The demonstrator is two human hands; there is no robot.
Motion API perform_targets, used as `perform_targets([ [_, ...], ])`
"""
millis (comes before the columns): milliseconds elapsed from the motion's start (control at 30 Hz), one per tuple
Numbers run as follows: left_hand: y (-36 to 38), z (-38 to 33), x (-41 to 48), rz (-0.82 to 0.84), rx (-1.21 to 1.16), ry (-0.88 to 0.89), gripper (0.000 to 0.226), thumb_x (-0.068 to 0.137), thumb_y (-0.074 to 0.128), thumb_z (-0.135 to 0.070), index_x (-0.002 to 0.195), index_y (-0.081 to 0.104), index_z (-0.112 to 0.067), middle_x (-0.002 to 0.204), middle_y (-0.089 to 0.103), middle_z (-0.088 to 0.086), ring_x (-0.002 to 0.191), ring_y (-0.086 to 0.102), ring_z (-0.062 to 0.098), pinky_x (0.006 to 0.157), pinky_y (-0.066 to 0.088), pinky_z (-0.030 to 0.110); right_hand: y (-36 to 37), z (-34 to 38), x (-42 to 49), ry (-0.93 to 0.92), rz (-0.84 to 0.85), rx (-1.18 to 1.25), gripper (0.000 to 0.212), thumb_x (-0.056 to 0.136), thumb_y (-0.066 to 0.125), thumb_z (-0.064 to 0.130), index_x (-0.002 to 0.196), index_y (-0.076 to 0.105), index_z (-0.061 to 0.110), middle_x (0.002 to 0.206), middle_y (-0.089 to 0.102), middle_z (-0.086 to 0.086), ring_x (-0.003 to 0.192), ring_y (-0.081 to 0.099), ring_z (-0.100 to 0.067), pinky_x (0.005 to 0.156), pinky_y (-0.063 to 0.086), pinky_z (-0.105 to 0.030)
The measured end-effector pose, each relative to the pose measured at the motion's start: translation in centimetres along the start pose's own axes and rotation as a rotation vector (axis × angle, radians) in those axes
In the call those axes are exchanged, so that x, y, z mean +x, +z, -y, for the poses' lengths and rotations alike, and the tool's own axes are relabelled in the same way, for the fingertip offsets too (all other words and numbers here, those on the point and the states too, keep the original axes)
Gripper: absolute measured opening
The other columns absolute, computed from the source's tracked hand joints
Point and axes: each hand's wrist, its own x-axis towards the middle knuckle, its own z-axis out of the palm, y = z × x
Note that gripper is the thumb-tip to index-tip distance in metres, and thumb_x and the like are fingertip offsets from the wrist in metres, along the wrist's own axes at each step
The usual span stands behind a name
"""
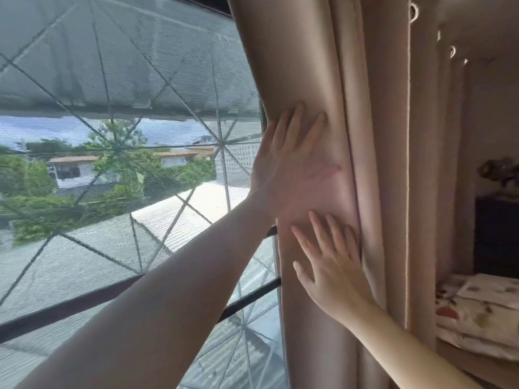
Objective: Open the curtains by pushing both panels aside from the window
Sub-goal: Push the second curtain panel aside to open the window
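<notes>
Curtain panel [323,80]: beige, gathered into vertical folds at the right side of the window [112,164]; it lies directly under both my palms.
Panel edge: its left edge runs down just right of the window's dark horizontal bar [84,304], with most of the glass uncovered to the left.
My left hand [289,169]: upper of the two, flat against the fabric, fingers spread and pointing up and to the right; it grips nothing, only presses.
My right hand [331,268]: lower, just beneath the left, also flat and spread on the folds, fingertips reaching toward a deep crease; nothing is pinched or clenched.
Hands to each other: near, one above the other, not touching as far as I can tell.
Window surface: fine mesh with a grille of crossing diagonal bars [222,141]; rooftops and trees show beyond it.
Top of curtain: ring eyelets [413,11] show in the folds at upper right.
Right of curtain: a bed with floral bedding [477,310] and a dark cabinet [497,234], standing well clear of my hands.
Obstructions: the bunched folds themselves sit thick to the right of my palms.
</notes>
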Motion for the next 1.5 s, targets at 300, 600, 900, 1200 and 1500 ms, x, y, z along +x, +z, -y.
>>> perform_targets([
  [300, 4.5, -4.6, 2.7, 0.077, -0.071, -0.026, 0.100, 0.094, 0.032, -0.084, 0.173, 0.034, -0.023, 0.179, 0.028, 0.017, 0.166, 0.029, 0.037, 0.138, 0.020, 0.052, 3.3, -7.1, 1.8, -0.036, -0.032, -0.004, 0.066, 0.097, 0.051, 0.048, 0.159, 0.051, 0.023, 0.174, 0.032, -0.015, 0.156, 0.029, -0.045, 0.124, 0.025, -0.067],
  [600, 9.6, -8.8, 5.1, 0.172, -0.063, -0.053, 0.096, 0.100, 0.036, -0.084, 0.177, 0.017, -0.031, 0.185, 0.012, 0.012, 0.171, 0.014, 0.035, 0.141, 0.010, 0.050, 5.5, -13.9, 3.8, -0.060, 0.017, -0.034, 0.073, 0.094, 0.044, 0.050, 0.163, 0.044, 0.024, 0.176, 0.028, -0.014, 0.157, 0.025, -0.044, 0.125, 0.023, -0.068],
  [900, 13.6, -12.2, 7.1, 0.140, -0.163, -0.068, 0.095, 0.099, 0.052, -0.081, 0.175, 0.029, -0.029, 0.183, 0.021, 0.014, 0.169, 0.022, 0.037, 0.138, 0.015, 0.049, 7.5, -18.7, 5.0, -0.027, 0.023, -0.030, 0.067, 0.104, 0.039, 0.053, 0.165, 0.039, 0.026, 0.176, 0.029, -0.012, 0.160, 0.023, -0.042, 0.128, 0.017, -0.066],
  [1200, 15.1, -12.0, 7.5, 0.093, -0.174, -0.049, 0.092, 0.100, 0.049, -0.079, 0.173, 0.034, -0.026, 0.179, 0.030, 0.016, 0.165, 0.030, 0.038, 0.134, 0.028, 0.053, 8.2, -19.5, 5.4, -0.003, 0.016, -0.007, 0.068, 0.101, 0.046, 0.050, 0.164, 0.042, 0.025, 0.175, 0.029, -0.013, 0.159, 0.024, -0.042, 0.126, 0.019, -0.066],
  [1500, 11.3, -10.3, 5.9, 0.167, -0.177, -0.028, 0.082, 0.107, 0.043, -0.074, 0.175, 0.027, -0.032, 0.184, 0.019, 0.009, 0.170, 0.019, 0.034, 0.137, 0.018, 0.048, 7.0, -16.1, 3.4, 0.018, 0.061, 0.009, 0.072, 0.100, 0.039, 0.053, 0.166, 0.037, 0.026, 0.176, 0.028, -0.012, 0.159, 0.025, -0.042, 0.125, 0.022, -0.069],
])
